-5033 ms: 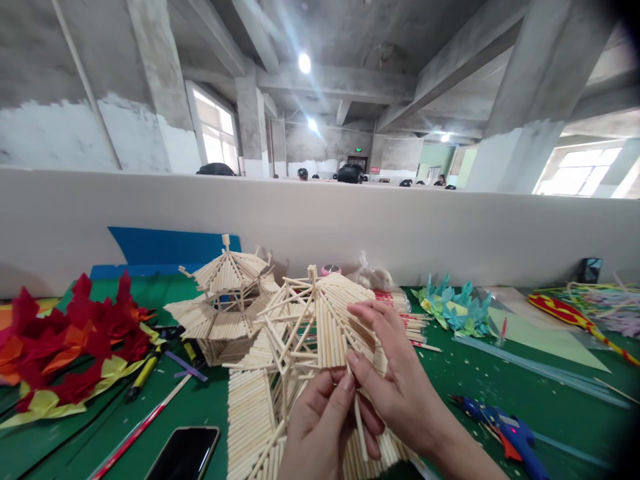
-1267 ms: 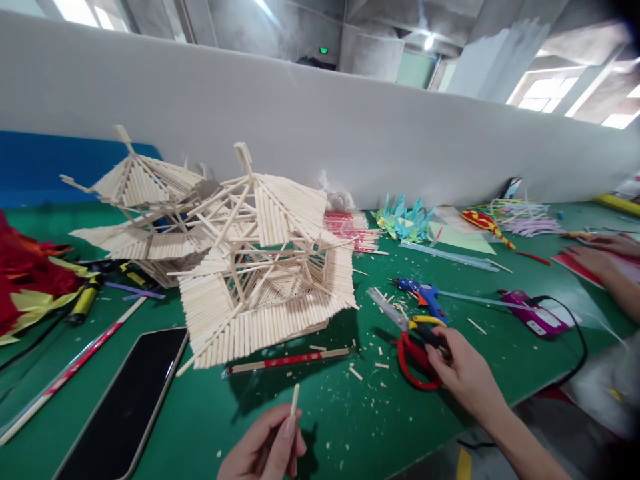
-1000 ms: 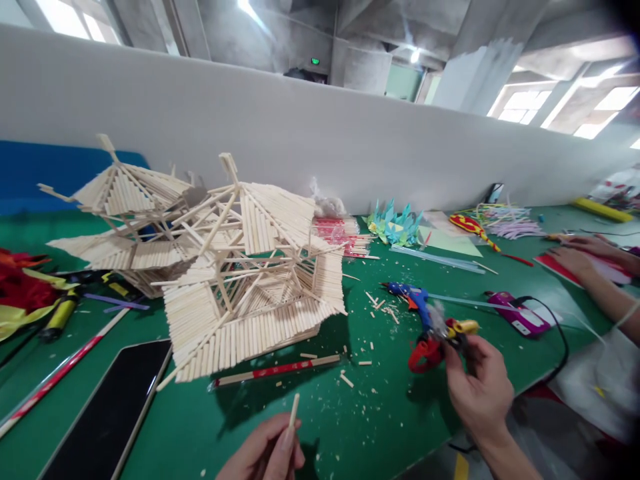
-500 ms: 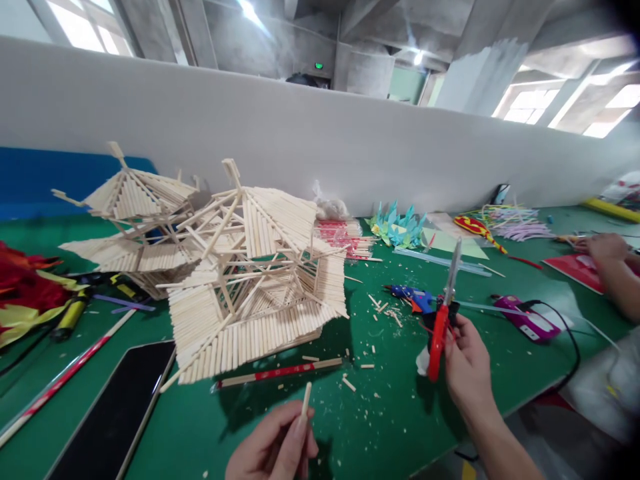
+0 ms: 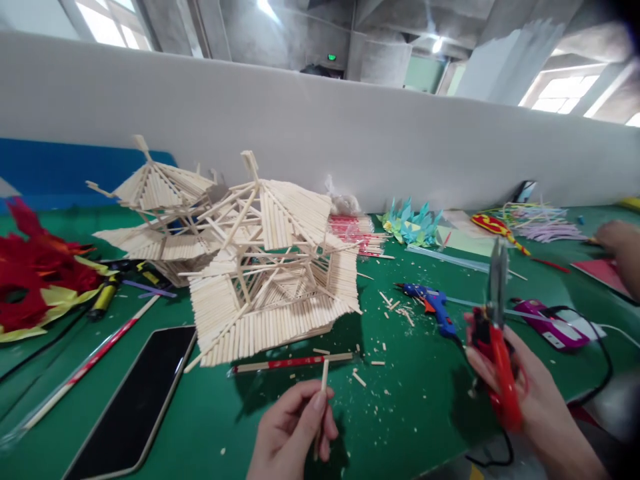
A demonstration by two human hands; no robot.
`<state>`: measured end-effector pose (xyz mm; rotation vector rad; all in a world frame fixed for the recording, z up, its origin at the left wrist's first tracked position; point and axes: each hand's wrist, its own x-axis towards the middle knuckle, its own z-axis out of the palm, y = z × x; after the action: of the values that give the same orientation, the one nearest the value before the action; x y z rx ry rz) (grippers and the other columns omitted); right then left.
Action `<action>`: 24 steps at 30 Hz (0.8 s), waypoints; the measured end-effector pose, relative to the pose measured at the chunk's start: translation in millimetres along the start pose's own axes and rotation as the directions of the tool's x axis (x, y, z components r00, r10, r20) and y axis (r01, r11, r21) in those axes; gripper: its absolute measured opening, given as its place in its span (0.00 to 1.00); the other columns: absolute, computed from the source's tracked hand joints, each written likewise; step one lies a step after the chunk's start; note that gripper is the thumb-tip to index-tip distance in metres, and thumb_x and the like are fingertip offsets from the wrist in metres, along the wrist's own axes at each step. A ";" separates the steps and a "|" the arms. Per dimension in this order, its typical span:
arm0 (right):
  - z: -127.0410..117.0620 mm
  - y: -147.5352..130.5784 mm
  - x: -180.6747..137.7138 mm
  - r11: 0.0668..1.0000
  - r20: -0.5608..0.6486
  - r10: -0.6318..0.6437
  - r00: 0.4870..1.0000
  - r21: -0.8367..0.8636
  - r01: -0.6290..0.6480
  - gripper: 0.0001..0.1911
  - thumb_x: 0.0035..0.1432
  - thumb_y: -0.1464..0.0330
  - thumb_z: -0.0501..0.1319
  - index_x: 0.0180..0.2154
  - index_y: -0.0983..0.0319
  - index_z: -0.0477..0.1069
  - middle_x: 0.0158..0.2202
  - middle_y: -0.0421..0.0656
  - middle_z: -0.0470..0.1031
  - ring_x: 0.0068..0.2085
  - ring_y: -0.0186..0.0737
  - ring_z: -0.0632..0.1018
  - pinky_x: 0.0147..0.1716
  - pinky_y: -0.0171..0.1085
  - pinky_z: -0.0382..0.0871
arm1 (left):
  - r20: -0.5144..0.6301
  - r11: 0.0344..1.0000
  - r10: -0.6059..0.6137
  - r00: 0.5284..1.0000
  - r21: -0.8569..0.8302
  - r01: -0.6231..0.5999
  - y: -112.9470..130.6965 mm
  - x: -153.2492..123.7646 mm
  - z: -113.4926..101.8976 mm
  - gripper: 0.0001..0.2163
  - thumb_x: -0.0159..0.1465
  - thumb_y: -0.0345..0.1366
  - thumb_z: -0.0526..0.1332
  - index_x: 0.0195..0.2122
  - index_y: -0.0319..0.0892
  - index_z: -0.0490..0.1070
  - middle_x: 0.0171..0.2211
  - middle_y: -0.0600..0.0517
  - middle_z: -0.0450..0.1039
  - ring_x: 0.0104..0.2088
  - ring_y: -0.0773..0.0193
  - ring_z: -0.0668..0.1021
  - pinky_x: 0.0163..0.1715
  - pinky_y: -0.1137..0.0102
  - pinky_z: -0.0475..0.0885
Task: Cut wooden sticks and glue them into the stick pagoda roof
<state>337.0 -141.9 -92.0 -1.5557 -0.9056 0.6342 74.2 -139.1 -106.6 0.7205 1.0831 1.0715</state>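
Note:
Upright between the thumb and fingers of my left hand point(image 5: 300, 427) is a short wooden stick point(image 5: 325, 377). My right hand point(image 5: 533, 387) is wrapped round a pair of red-handled shears point(image 5: 503, 373), their metal blades pointing up; motion blurs them slightly. Just beyond my left hand stands a pagoda-like model point(image 5: 275, 267) made of many thin wooden sticks, with tiered, slatted roofs. Another stick model point(image 5: 160, 220) of similar shape is behind it on the left. A red-banded packet of sticks point(image 5: 295, 362) lies in front of the nearer model.
On the green table point(image 5: 400, 413) lie a phone point(image 5: 133, 400), a blue glue gun point(image 5: 433, 305), wood scraps point(image 5: 397, 308) and a purple device point(image 5: 553, 323) with a cable. Red and yellow paper craft point(image 5: 37, 280) sits left, turquoise paper craft point(image 5: 410, 223) behind. Another person's hand point(image 5: 623, 243) is at right.
The view has turned, so the models appear further right. My right hand has moved the shears right, away from the glue gun. My left hand still holds the stick.

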 end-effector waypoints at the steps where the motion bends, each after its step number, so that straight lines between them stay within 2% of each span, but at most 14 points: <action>1: 1.5 3.9 -4.8 0.999 0.048 -0.012 0.999 -0.041 0.014 0.31 0.30 0.64 0.70 0.42 0.58 0.69 0.36 0.43 0.75 0.32 0.42 0.77 0.25 0.33 0.74 | 0.020 1.000 -0.019 1.000 -0.019 0.020 -0.1 0.7 0.3 0.09 0.53 0.41 0.63 0.27 0.39 0.73 0.16 0.56 0.68 0.16 0.74 0.65 0.16 0.79 0.58; 3: 7.4 10.3 -17.2 0.994 0.202 0.006 0.979 -0.105 0.015 0.28 0.31 0.65 0.69 0.41 0.57 0.70 0.36 0.43 0.77 0.30 0.43 0.78 0.24 0.33 0.74 | 0.045 0.999 -0.028 0.999 -0.030 0.029 -0.4 1.8 0.4 0.10 0.53 0.41 0.63 0.28 0.39 0.73 0.16 0.56 0.67 0.16 0.75 0.65 0.17 0.79 0.58; 6: 20.0 18.0 -37.5 0.995 0.364 0.066 0.929 -0.096 -0.033 0.12 0.46 0.61 0.60 0.35 0.56 0.71 0.23 0.40 0.77 0.22 0.39 0.78 0.18 0.32 0.73 | 0.019 1.000 -0.010 1.000 -0.014 0.010 -0.5 2.3 -0.7 0.10 0.53 0.41 0.63 0.28 0.39 0.73 0.17 0.56 0.66 0.19 0.74 0.64 0.18 0.79 0.58; 8: 26.9 24.9 -47.8 0.994 0.466 0.097 0.879 -0.090 -0.062 0.10 0.51 0.61 0.55 0.34 0.56 0.70 0.19 0.38 0.76 0.18 0.38 0.76 0.15 0.31 0.71 | -0.009 1.000 0.006 1.000 0.000 -0.006 0.4 1.8 -1.4 0.10 0.53 0.42 0.63 0.28 0.39 0.74 0.18 0.56 0.66 0.20 0.73 0.64 0.19 0.79 0.58; 10: 30.6 33.5 -54.3 0.991 0.554 0.112 0.825 -0.119 -0.055 0.11 0.48 0.63 0.57 0.37 0.55 0.69 0.18 0.37 0.75 0.17 0.38 0.76 0.14 0.31 0.70 | -0.016 0.999 0.044 0.999 0.025 -0.043 2.5 0.2 -1.4 0.10 0.52 0.42 0.63 0.28 0.40 0.74 0.18 0.56 0.65 0.21 0.72 0.65 0.20 0.79 0.59; 13: 32.0 42.9 -60.1 0.978 0.593 0.098 0.799 -0.204 0.032 0.19 0.43 0.65 0.60 0.41 0.54 0.67 0.20 0.37 0.75 0.18 0.39 0.76 0.14 0.32 0.69 | -0.040 0.985 0.150 0.988 0.086 -0.146 6.6 -3.4 0.5 0.08 0.52 0.40 0.64 0.26 0.41 0.75 0.20 0.56 0.66 0.23 0.71 0.65 0.22 0.79 0.61; 16: 34.1 38.2 -64.0 0.943 0.615 0.096 0.783 -0.307 0.125 0.20 0.43 0.66 0.58 0.43 0.54 0.65 0.21 0.37 0.75 0.19 0.39 0.76 0.16 0.32 0.69 | -0.044 0.961 0.249 0.967 0.139 -0.241 8.0 -5.9 2.1 0.06 0.52 0.38 0.63 0.25 0.43 0.75 0.23 0.54 0.68 0.24 0.70 0.67 0.24 0.78 0.63; 19: 38.8 21.8 -65.6 0.906 0.635 0.085 0.768 -0.370 0.206 0.21 0.44 0.67 0.57 0.44 0.54 0.64 0.22 0.37 0.74 0.20 0.37 0.75 0.19 0.32 0.69 | 0.004 0.936 0.317 0.948 0.157 -0.314 4.9 -5.1 -0.1 0.04 0.53 0.37 0.62 0.27 0.44 0.75 0.24 0.54 0.69 0.24 0.68 0.69 0.23 0.77 0.64; 24: 44.9 0.8 -64.7 0.824 0.622 -0.046 0.782 -0.419 0.382 0.26 0.37 0.69 0.61 0.43 0.57 0.65 0.32 0.42 0.75 0.31 0.42 0.76 0.31 0.35 0.70 | 0.120 0.873 0.448 0.886 0.157 -0.462 -0.1 -0.1 -7.2 0.05 0.54 0.31 0.61 0.29 0.46 0.75 0.26 0.53 0.71 0.27 0.67 0.72 0.26 0.77 0.68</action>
<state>265.0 -170.5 -106.7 -1.7086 -1.8493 0.7509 67.4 -139.5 -109.0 1.2001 0.9708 1.3391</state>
